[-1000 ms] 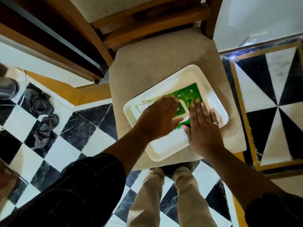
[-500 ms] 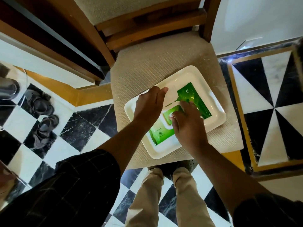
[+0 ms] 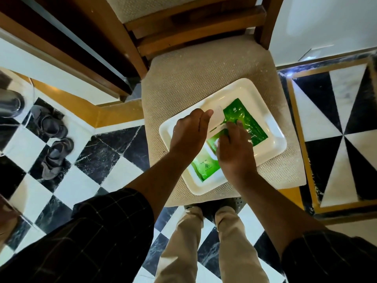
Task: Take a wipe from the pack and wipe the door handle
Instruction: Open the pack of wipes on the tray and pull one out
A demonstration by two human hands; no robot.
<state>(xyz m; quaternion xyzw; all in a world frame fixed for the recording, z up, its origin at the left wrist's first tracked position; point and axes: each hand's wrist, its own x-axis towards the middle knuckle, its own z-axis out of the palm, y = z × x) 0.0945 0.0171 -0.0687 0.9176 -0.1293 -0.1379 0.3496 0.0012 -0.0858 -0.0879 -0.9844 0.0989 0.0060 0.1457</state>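
A green wipe pack (image 3: 243, 121) lies slantwise in a white rectangular tray (image 3: 234, 88) on a chair seat. My left hand (image 3: 189, 135) pinches the pack's pale peel-back flap (image 3: 217, 116) and holds it lifted off the pack toward the left. My right hand (image 3: 234, 154) rests on the middle of the pack, fingers stretched toward the opening beneath the flap. A small white patch (image 3: 214, 142) shows at the opening beside its thumb. Whether those fingers pinch a wipe is hidden. No door handle is in view.
The tray sits on the beige seat (image 3: 204, 68) of a wooden chair (image 3: 183, 27). Black-and-white checkered floor (image 3: 98, 160) spreads around, with a pair of dark sandals (image 3: 53, 139) at the left. My legs stand right against the seat's front edge.
Both hands lay flat on the pack a second ago. Since then my left hand has peeled the flap up and leftward, and my right hand's fingers have moved onto the opening.
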